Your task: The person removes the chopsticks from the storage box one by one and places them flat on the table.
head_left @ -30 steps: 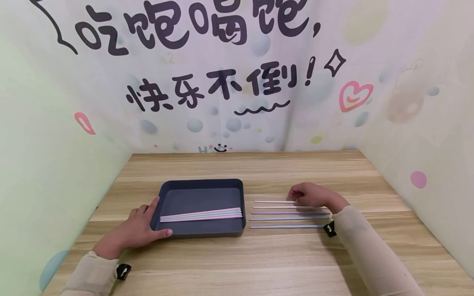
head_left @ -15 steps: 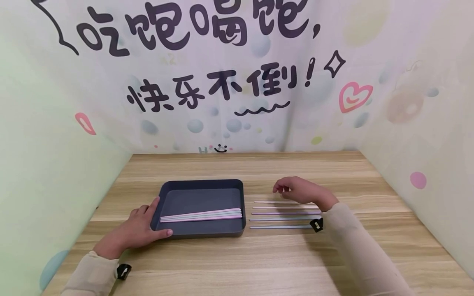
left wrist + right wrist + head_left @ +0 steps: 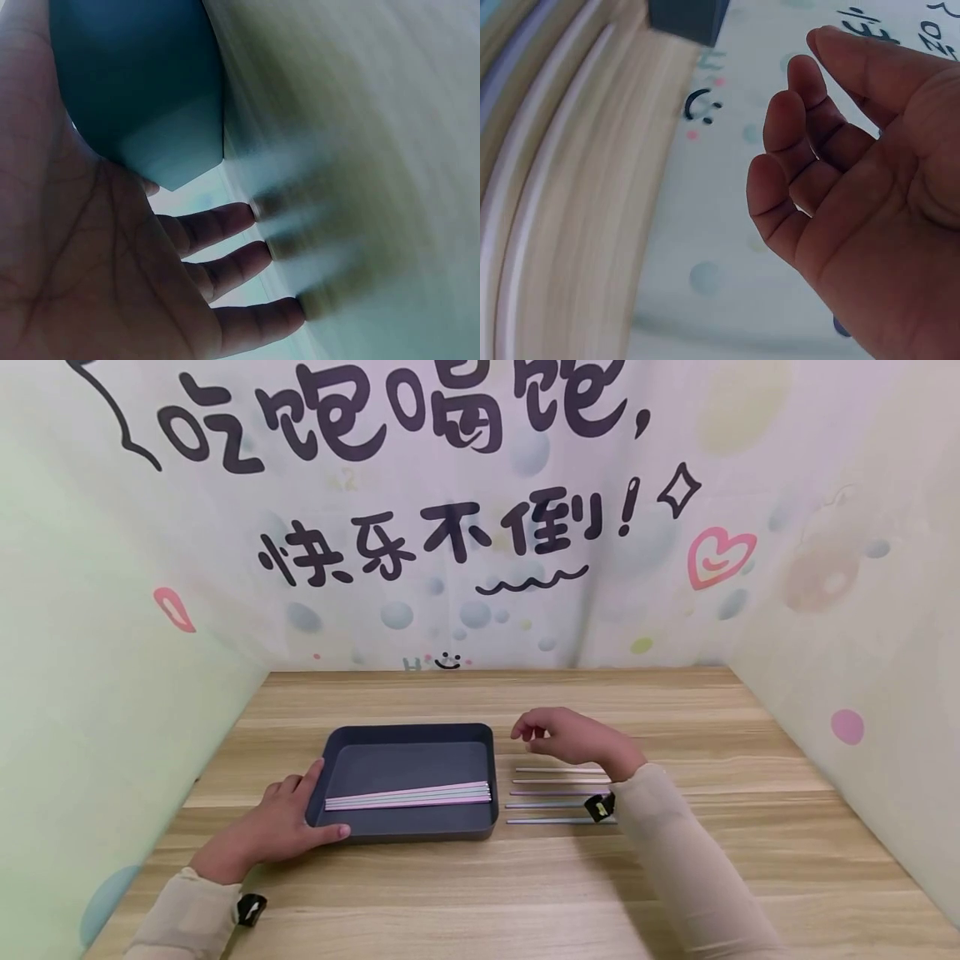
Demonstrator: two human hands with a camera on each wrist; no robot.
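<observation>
A pale backdrop [image 3: 360,643] with dark lettering rises behind a wood-grained table [image 3: 420,902]. On it, left of the middle, sits a dark grey tray [image 3: 408,762]. The person's left hand [image 3: 277,825] lies at the tray's near left corner, fingers fairly straight, thumb against the near side and index finger touching the left side. The right hand [image 3: 570,737] hangs above the table just right of the tray, its fingers loosely bent, released and holding nothing. Five slim sticks [image 3: 555,793] lie there in a row on the wood, apart from one another, their right ends hidden behind the right arm. A bundle of pink and pale green sticks [image 3: 408,796] rests inside the tray, slanting slightly along its near side. Smallest, I see a black device [image 3: 251,909] at each wrist
</observation>
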